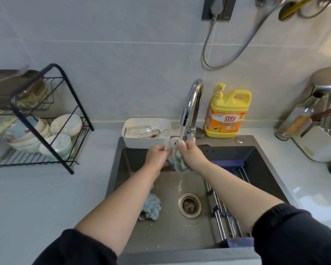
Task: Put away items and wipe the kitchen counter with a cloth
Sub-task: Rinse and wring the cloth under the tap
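Both hands hold a cloth under the running tap, over the sink.

Left hand and right hand each grip it; it hangs roughly vertical between them, equally near both, perhaps being wrung.

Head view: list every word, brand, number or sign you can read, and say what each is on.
"立白": brand on the orange label of the yellow detergent bottle.
Smaller print on that same label: too small to read.
Orange label on the clear bottle at the far right: blurred, unreadable.
Nothing else carries legible text.
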`<state>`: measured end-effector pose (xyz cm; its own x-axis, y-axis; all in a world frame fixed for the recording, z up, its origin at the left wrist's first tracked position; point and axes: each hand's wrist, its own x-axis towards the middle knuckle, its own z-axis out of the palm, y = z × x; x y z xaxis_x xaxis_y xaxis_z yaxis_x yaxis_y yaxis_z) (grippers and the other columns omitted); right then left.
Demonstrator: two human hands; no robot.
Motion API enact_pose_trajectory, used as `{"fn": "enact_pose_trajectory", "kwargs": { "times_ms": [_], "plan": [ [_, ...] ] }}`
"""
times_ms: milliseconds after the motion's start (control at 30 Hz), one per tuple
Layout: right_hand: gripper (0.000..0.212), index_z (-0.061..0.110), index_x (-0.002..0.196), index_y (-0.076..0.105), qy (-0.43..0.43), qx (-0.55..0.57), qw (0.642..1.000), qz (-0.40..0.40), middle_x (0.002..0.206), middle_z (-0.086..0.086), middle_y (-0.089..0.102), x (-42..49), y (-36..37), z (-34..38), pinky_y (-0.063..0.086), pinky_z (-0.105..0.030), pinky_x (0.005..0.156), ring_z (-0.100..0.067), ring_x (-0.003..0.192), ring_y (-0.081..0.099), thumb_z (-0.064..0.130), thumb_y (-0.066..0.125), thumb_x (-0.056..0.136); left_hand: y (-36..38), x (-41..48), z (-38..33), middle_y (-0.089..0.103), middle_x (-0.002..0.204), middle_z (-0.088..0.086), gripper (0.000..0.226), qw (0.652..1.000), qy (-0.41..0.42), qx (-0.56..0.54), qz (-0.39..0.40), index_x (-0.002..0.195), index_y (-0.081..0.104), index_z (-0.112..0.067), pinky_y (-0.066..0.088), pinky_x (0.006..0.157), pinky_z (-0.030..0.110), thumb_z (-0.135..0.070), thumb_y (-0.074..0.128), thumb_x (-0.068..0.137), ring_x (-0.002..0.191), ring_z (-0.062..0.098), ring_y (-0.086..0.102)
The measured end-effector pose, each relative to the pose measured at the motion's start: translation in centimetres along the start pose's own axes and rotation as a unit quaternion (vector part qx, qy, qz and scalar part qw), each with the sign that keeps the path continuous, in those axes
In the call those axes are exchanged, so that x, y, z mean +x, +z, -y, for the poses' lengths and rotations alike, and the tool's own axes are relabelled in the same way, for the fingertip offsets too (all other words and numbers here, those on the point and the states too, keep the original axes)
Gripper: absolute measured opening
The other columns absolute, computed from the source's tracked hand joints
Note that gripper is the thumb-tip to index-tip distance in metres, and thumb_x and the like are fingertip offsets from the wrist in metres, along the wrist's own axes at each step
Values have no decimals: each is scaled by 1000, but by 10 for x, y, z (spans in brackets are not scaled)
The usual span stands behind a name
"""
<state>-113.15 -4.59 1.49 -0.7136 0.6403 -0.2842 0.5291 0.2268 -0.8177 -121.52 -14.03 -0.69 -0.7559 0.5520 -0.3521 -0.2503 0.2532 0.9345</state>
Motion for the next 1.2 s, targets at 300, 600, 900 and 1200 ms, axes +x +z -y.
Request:
{"fn": "enact_pose_trajectory", "kwargs": {
  "times_ms": [300, 600, 900, 1200],
  "plan": [
    [44, 4, 103, 65, 32, 15, 998, 44, 96, -13, 69, 6, -21, -17, 51, -36, 83, -28, 89, 65, 44, 50, 94, -12, -2, 1, 70, 92, 8, 16, 998, -14, 26, 61, 102, 68, -7, 55, 79, 35, -15, 59, 93, 87, 22, 66],
    [29, 3, 88, 60, -2, 39, 978, 205, 74, -4, 62, -1, -68, -13, 46, -21, 61, -12, 69, 57, 30, 67, 85, -39, -3, -17, 53, 62, -1, 34, 917, 158, 366, 18, 70, 61, -11, 33, 54, 25, -40, 78, 73, 58, 12, 45],
    [29, 14, 87, 65, -51, -261, 941, 210, 82, 7, 57, -8, -85, -1, 40, -28, 79, -13, 84, 52, 43, 62, 88, -51, -2, -32, 61, 83, -3, 12, 913, 152, 368, 90, 90, 68, -14, 40, 69, 22, -20, 59, 93, 82, 12, 53],
    [28, 13, 102, 66, -152, -298, 942, 4, 95, 5, 58, -9, -92, 6, 46, -28, 77, -14, 87, 54, 33, 70, 83, -50, -10, -45, 61, 84, 0, 22, 903, 181, 385, 63, 87, 70, -11, 36, 64, 18, -34, 68, 85, 76, 9, 51]
  ]
}}
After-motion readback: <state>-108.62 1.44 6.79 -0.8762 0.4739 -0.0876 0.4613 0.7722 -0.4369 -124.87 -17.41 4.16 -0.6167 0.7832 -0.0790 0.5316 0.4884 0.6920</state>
